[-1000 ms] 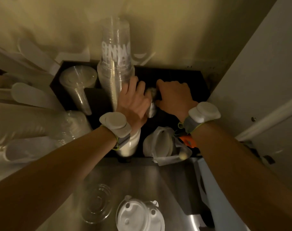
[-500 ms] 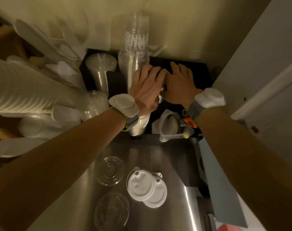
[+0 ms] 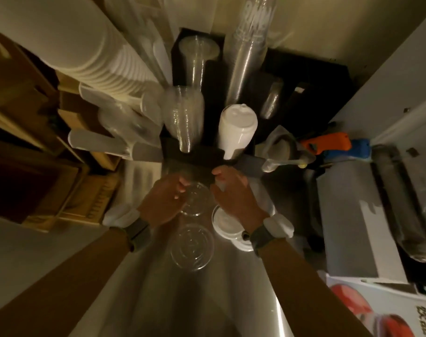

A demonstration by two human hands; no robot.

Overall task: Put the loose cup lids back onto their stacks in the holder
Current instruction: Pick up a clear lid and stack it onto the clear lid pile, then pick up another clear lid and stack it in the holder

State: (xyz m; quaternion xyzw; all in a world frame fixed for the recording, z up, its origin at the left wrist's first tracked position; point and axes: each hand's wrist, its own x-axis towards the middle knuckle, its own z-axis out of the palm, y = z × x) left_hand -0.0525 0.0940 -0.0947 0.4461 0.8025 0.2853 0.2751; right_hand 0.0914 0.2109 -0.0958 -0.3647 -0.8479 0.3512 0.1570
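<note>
Lids lie loose on the steel counter (image 3: 231,300) in front of the black holder (image 3: 195,154). One clear lid (image 3: 196,199) sits between your hands, just below the holder's front edge; a second clear lid (image 3: 192,248) lies flat nearer to you, and white lids (image 3: 225,222) lie partly under your right wrist. Your left hand (image 3: 162,201) curls over the left rim of the upper clear lid, fingertips (image 3: 181,189) touching it, but you can't tell whether it has actually closed on the lid. Your right hand (image 3: 234,194) hovers over the white lids with its fingers bent and pointing at the holder; blur hides whether it grips anything. In the holder, a stack of white lids (image 3: 237,128) stands in the front middle slot, a stack of clear lids (image 3: 184,117) in the slot to its left, and tall clear cups (image 3: 249,57) rise behind them.
</note>
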